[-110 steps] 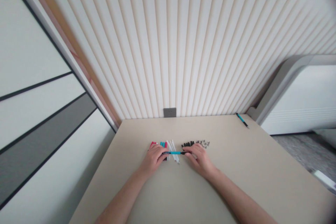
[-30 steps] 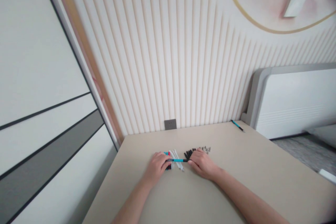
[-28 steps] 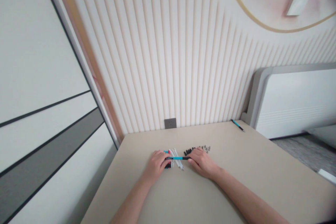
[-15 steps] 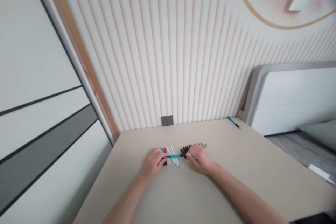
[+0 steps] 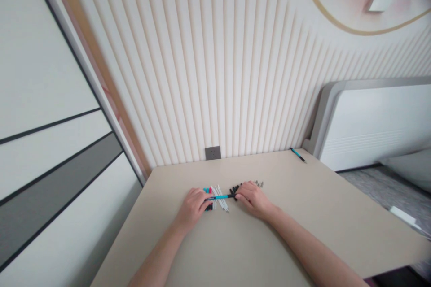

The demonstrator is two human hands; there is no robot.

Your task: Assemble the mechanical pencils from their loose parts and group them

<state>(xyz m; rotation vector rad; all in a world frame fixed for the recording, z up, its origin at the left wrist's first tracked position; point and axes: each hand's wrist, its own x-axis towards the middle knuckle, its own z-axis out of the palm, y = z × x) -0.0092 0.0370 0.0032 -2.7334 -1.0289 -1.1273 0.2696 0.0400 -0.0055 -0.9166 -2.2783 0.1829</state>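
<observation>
A blue and black pen barrel (image 5: 221, 197) is held level between both hands, above the desk. My left hand (image 5: 194, 204) pinches its left end. The fingers of my right hand (image 5: 251, 197) close round its black right end. Beneath the barrel, several white refills (image 5: 222, 205) lie side by side. Coloured barrels, blue and red (image 5: 210, 190), lie partly hidden by my left hand. Several black grips (image 5: 233, 189) are beside my right hand, which partly covers them. Small grey tips (image 5: 261, 184) lie just behind that hand.
One blue and black pen (image 5: 298, 155) lies at the far right corner of the beige desk (image 5: 208, 251). A dark socket (image 5: 213, 153) is on the ribbed wall behind. A white cabinet stands left, and a headboard (image 5: 377, 125) right.
The right hand has closed in slightly on the pen's black end. The whole view has shifted a little; both hands still hold the pen.
</observation>
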